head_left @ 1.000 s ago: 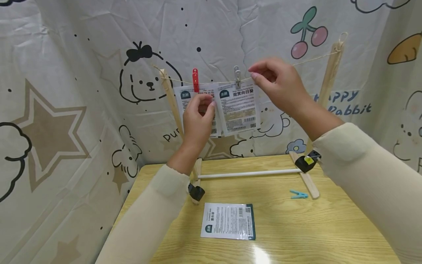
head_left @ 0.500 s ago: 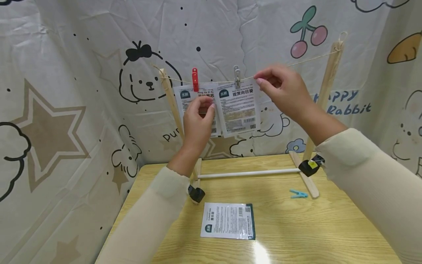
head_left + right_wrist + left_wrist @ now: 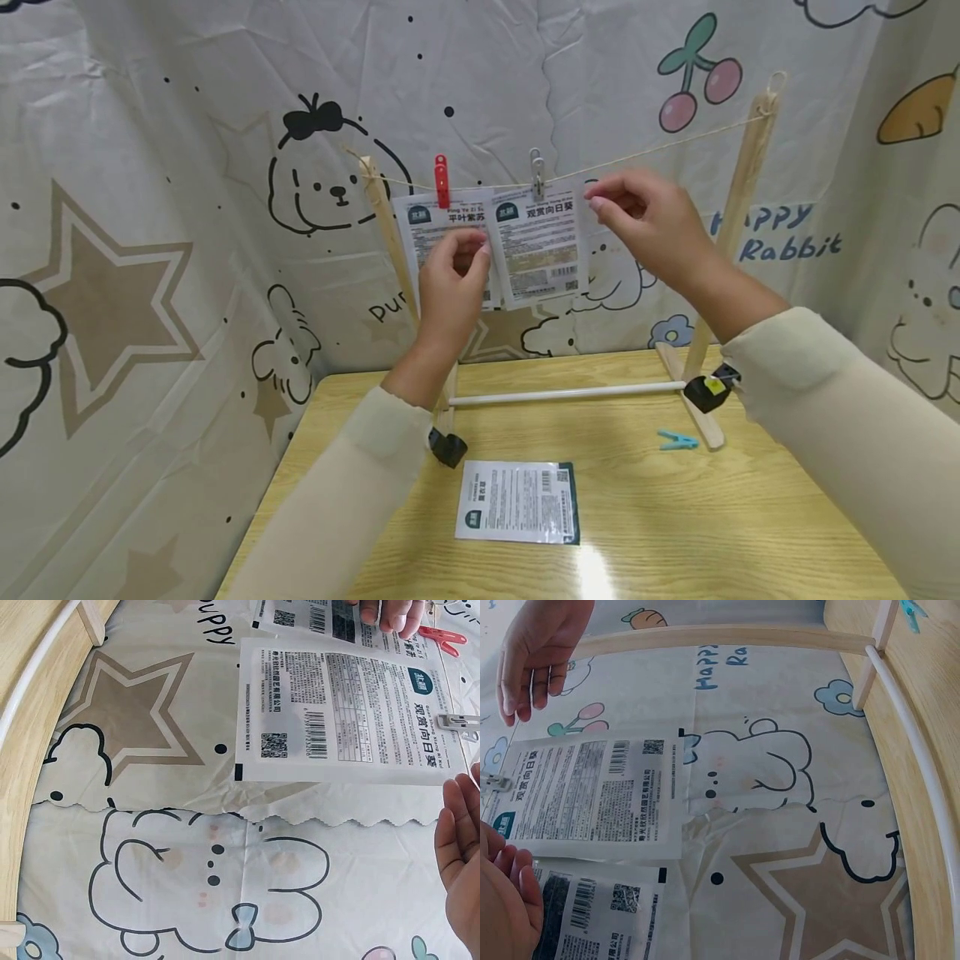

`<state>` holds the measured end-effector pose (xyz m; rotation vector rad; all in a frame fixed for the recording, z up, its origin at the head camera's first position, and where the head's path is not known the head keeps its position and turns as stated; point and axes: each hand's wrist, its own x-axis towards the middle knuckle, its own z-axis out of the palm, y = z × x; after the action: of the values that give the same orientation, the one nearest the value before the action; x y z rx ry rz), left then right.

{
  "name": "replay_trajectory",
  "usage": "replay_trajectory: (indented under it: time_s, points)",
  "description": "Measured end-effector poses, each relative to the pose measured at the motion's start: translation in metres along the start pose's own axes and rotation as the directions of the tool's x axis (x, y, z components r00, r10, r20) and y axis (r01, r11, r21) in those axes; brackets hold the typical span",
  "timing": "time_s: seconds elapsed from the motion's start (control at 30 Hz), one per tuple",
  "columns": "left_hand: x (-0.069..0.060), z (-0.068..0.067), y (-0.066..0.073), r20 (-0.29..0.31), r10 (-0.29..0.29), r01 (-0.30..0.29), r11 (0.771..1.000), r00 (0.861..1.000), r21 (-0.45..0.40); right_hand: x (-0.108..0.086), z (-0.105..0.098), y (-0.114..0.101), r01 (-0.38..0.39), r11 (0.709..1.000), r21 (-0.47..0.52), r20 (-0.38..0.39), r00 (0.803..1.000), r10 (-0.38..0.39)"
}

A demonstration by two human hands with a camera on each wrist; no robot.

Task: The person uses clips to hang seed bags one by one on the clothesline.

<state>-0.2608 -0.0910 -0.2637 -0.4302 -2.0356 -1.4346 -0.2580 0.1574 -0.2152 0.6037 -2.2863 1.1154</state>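
Note:
Two white seed packets hang from a thin string (image 3: pixel 645 152). A red clothespin (image 3: pixel 442 181) holds the left packet (image 3: pixel 444 229); a grey clip (image 3: pixel 537 173) holds the right packet (image 3: pixel 540 250). My left hand (image 3: pixel 453 279) is in front of the left packet, fingers loosely bent and gripping nothing. It covers part of the print. Beside the right packet's upper right corner is my right hand (image 3: pixel 652 217), just apart from it. In the left wrist view the fingers of my right hand (image 3: pixel 544 652) look relaxed, with nothing held.
Wooden posts (image 3: pixel 738 192) carry the string, joined low down by a white rod (image 3: pixel 566 395). On the wooden table (image 3: pixel 675 517) lie another seed packet (image 3: pixel 517 502) and a blue clothespin (image 3: pixel 678 440). A patterned cloth (image 3: pixel 225 275) hangs behind.
My right hand has moved down and slightly right, away from the grey clip and the string. My left hand has lowered a little, showing more print on the left packet.

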Motion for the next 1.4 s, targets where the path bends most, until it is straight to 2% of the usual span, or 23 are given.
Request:
replay_trajectory:
  time_s: [0.4,0.63,1.17,1.4]
  points:
    - [-0.003,0.001,-0.001,0.023,-0.001,0.001,1.000,1.000,-0.023,-0.009,0.000,0.015,-0.034,0.999,-0.022,0.021,0.999,0.034]
    - [-0.007,0.000,-0.003,0.048,-0.028,0.029,0.999,0.998,-0.016,-0.014,0.001,0.021,-0.030,0.999,-0.016,0.022,0.999,0.030]
    - [-0.015,-0.001,-0.010,0.094,-0.048,0.049,0.999,0.994,-0.011,-0.031,0.007,0.030,-0.064,0.998,-0.012,0.044,0.997,0.065]
    - [-0.019,-0.003,-0.015,0.088,-0.062,0.064,0.998,0.994,-0.027,-0.037,0.007,0.031,-0.067,0.998,-0.004,0.046,0.997,0.067]
